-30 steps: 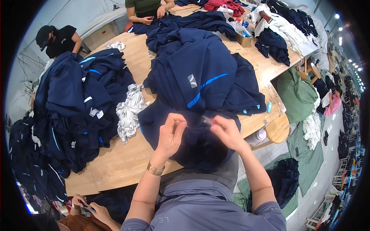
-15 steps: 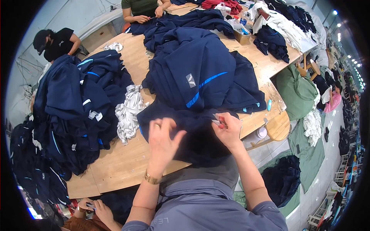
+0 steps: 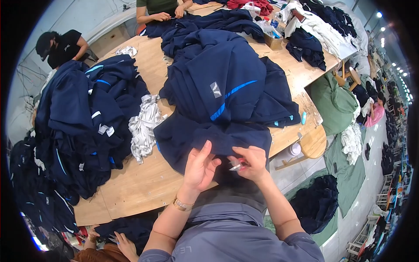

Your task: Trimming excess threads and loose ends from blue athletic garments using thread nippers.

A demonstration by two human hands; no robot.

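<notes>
A dark navy garment (image 3: 187,134) hangs over the front edge of the table below the big navy pile. My left hand (image 3: 200,167) is raised over it, palm turned inward, thumb up and fingers apart, with nothing visible in it. Close by on the right, my right hand (image 3: 252,162) is closed round small thread snips (image 3: 235,165), whose metal blades point left toward my left hand; a bit of red shows at the grip. Behind, a heap of navy garments (image 3: 187,89) carries bright blue stripes and a grey patch.
Left of me lie another navy garment pile (image 3: 67,109) and a bunch of white strips (image 3: 146,126) on the wooden table (image 3: 131,192). A turquoise object (image 3: 303,118) sits near the right edge, beside a round wooden stool (image 3: 314,142). Co-workers are at the far side and lower left.
My left hand has moved right and turned its palm inward. My right hand has drawn down and left, and the snips now point left. The co-worker's hands at lower left have moved apart.
</notes>
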